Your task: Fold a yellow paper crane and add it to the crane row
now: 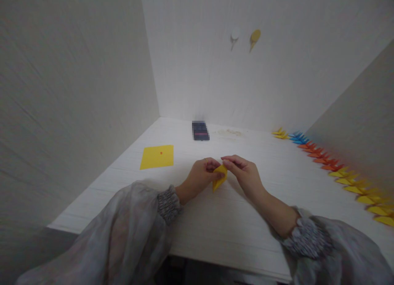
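Observation:
Between my two hands, over the middle of the white table, is a small piece of folded yellow paper (217, 182) with a pointed lower end. My left hand (203, 175) pinches it, the thumb lying across its face. At the paper's upper right corner, my right hand (244, 172) closes thumb and index finger on the edge. Left of my hands lies a flat yellow paper sheet (150, 157) with a small red spot on it.
A dark, pixelated flat object (200, 131) lies near the back wall. Folded paper cranes (347, 180) in yellow, red-orange and blue line the right side of the table (191, 240). A white hook (235, 33) and a yellow hook (255, 35) are on the back wall.

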Tool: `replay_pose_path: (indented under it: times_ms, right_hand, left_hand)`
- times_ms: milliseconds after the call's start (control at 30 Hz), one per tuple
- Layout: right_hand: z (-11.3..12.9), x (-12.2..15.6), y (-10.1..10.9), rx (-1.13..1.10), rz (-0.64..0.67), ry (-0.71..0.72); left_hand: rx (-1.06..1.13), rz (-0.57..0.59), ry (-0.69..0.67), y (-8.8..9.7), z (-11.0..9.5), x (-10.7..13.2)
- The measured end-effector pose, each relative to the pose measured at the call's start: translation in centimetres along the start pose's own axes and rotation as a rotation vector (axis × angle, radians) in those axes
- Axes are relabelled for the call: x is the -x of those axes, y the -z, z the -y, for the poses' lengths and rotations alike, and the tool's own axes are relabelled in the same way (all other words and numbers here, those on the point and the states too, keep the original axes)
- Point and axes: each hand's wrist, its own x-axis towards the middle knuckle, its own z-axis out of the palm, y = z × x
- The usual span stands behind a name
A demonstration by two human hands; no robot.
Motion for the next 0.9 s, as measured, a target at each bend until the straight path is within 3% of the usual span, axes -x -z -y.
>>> replay_pose_path:
  times_ms: [267,633,900]
  right_hand:
    - [-0.3,0.1,-0.7,-0.162,0.093,-0.099]
    - [-0.3,0.2,-0.4,-0.262,0.062,-0.114]
    - [0.3,0.4,-0.6,-0.353,0.079,-0.135]
  left_hand:
    - [0.055,-0.195,-0.138,0.1,-0.9,-0.1]
    - [0.054,-0.087,-0.094,0.1,-1.0,0.1]
    - [0.124,-0.1,-0.06,-0.2,-1.4,0.3]
